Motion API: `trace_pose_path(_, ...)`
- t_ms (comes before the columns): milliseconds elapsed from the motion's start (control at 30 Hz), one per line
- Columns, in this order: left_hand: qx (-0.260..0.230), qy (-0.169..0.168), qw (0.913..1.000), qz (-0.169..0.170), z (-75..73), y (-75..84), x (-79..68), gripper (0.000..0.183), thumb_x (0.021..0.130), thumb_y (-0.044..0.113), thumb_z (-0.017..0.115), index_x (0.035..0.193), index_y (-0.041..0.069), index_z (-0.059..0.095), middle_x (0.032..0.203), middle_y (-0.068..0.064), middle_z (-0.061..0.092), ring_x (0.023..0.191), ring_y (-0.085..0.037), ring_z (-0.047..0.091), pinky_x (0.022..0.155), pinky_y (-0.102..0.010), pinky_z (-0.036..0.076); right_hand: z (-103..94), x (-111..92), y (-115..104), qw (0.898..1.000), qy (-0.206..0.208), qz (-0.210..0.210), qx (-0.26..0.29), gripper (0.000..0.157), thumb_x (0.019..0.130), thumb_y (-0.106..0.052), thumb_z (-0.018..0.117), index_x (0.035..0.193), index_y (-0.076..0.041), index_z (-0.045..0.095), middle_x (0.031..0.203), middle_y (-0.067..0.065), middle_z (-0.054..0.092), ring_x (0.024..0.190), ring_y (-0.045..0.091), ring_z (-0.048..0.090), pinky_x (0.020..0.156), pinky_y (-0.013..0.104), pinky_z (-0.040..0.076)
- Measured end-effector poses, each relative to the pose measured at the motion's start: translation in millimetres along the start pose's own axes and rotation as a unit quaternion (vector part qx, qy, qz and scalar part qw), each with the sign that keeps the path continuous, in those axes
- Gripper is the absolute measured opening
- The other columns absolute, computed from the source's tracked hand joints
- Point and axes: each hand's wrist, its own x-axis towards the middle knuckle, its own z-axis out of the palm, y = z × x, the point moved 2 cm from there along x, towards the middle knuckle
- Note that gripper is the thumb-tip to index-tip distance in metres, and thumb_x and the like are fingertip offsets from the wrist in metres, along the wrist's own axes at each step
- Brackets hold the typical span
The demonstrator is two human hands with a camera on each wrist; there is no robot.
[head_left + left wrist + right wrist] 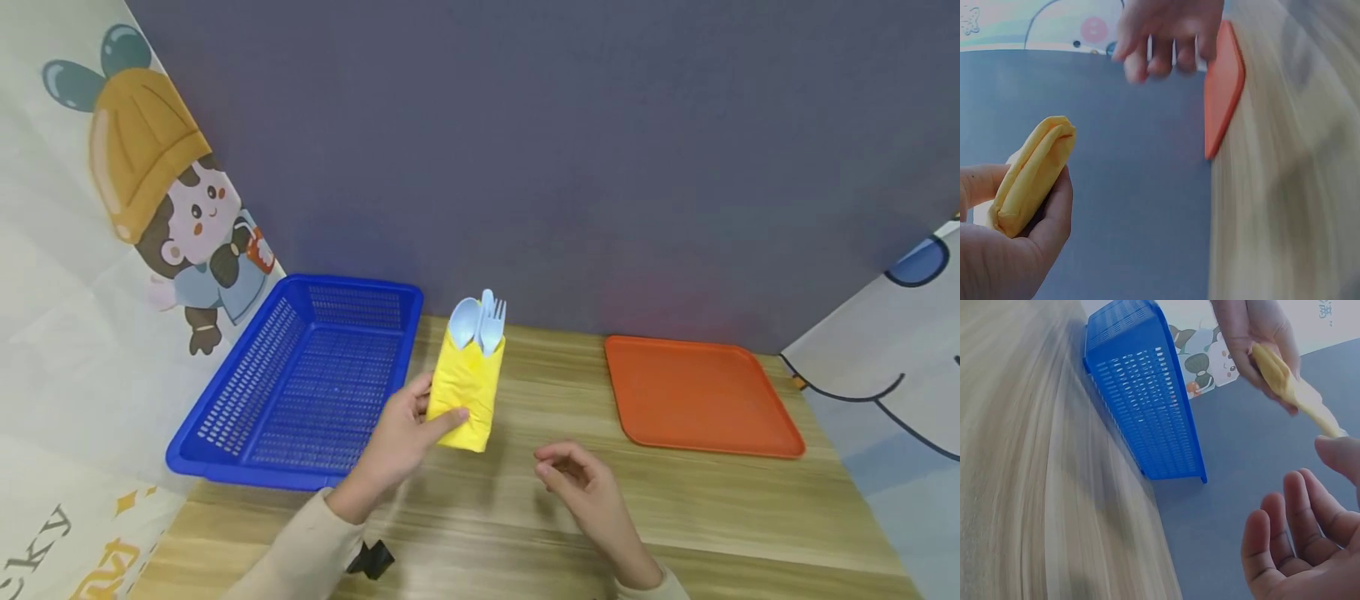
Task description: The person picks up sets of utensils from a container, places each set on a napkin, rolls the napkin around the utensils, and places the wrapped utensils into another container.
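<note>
My left hand (pixel 397 446) grips a folded yellow napkin (pixel 467 387) by its lower left part, thumb across the front. Out of the napkin's top stick a pale blue spoon (pixel 465 321), a fork (pixel 492 327) and, between them, the tip of a third light blue utensil (pixel 487 298). In the left wrist view the napkin's folded end (pixel 1035 175) lies between thumb and fingers. To the right, apart from the bundle, my right hand (pixel 592 500) hovers over the table with loosely bent fingers. Nothing is in it, as the right wrist view of the right hand (pixel 1310 544) shows.
A blue perforated basket (pixel 300 479) stands on the left of the wooden table (pixel 510 533). An orange tray (pixel 697 400) lies at the right rear. Beside my left sleeve is a small black object (pixel 375 560). A grey panel (pixel 540 167) rises behind the table.
</note>
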Motion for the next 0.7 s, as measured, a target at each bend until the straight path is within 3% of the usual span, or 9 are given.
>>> trace_pose_path(133, 0.04, 0.02, 0.9989, -0.018, -30.8, 15.4, 10.7, 0.044, 0.091, 0.001, 0.07, 0.131, -0.005, 0.053, 0.102, -0.023, 0.071, 0.086, -0.028, 0.072, 0.073, -0.035, 0.06, -3.3, -2.6, 1.7, 1.0, -0.003, 0.009, -0.01, 0.014, 0.095, 0.0, 0.066, 0.108, 0.004, 0.066, 0.103, 0.015, 0.066, 0.089, 0.017, 0.065, 0.071, 0.028, 0.057)
trace_pose_path(267, 0.067, 0.034, 0.996, -0.048, -60.7, 18.8, 26.3, 0.047, 0.093, 0.004, 0.068, 0.136, -0.003, 0.049, 0.106, -0.023, 0.07, 0.089, -0.025, 0.071, 0.075, -0.035, 0.059, -5.6, -5.1, 2.5, 1.0, -0.007, 0.006, -0.024, 0.013, 0.094, 0.001, 0.066, 0.107, 0.004, 0.066, 0.099, 0.017, 0.066, 0.086, 0.016, 0.064, 0.07, 0.026, 0.057)
trace_pose_path(467, 0.076, 0.039, 0.9913, -0.101, -97.7, 6.4, 50.3, 0.054, 0.095, 0.003, 0.064, 0.141, -0.009, 0.039, 0.116, -0.03, 0.065, 0.09, -0.023, 0.071, 0.077, -0.035, 0.059, -8.5, -8.8, 4.0, 0.999, -0.007, 0.024, -0.035, 0.012, 0.095, -0.003, 0.067, 0.106, -0.002, 0.068, 0.098, 0.012, 0.067, 0.086, 0.017, 0.064, 0.071, 0.027, 0.056)
trace_pose_path(700, 0.089, 0.042, 0.9786, -0.181, -127.9, -14.3, 63.6, 0.059, 0.099, 0.007, 0.059, 0.147, -0.011, 0.031, 0.127, -0.031, 0.056, 0.096, -0.023, 0.069, 0.089, -0.044, 0.055, -11.7, -10.6, 6.9, 0.997, -0.002, 0.071, -0.039, 0.018, 0.094, -0.009, 0.07, 0.107, 0.004, 0.067, 0.1, 0.013, 0.067, 0.089, 0.019, 0.064, 0.073, 0.027, 0.056)
